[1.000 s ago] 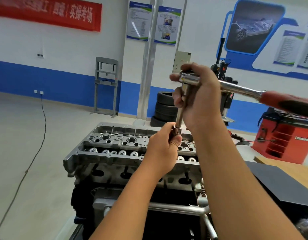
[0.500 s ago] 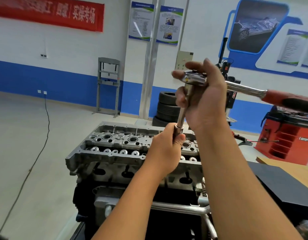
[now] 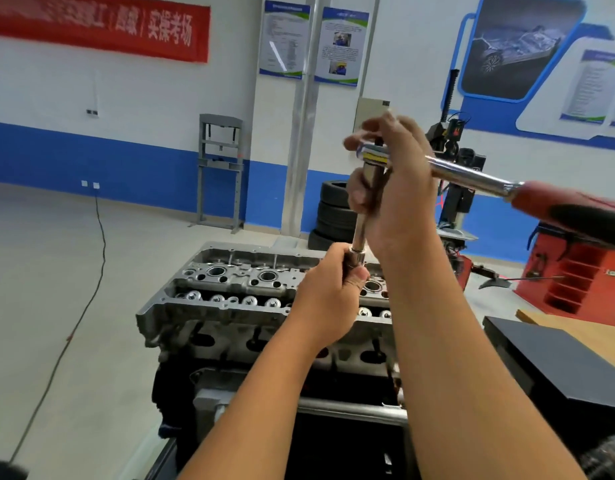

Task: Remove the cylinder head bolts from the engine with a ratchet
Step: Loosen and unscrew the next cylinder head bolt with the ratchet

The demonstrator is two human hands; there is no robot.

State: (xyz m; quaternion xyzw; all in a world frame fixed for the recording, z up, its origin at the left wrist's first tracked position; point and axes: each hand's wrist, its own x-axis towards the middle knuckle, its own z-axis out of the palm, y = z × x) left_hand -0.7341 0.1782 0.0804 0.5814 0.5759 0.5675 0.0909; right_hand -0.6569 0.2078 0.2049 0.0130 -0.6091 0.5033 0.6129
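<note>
A white wall point(image 3: 143, 88) with a blue lower band carries a red banner point(image 3: 98, 29) and two posters point(image 3: 313, 43). A grey press frame point(image 3: 221, 171) stands on the pale floor point(image 3: 39, 289); stacked tyres point(image 3: 333, 213) sit beside a metal pillar point(image 3: 300, 133).

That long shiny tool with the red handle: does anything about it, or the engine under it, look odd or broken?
Nothing stands out. The ratchet tops a nearly upright extension bar. The right hand grips its head; the left hand holds the socket end above the cylinder head, which shows no visible damage or spill.
</note>
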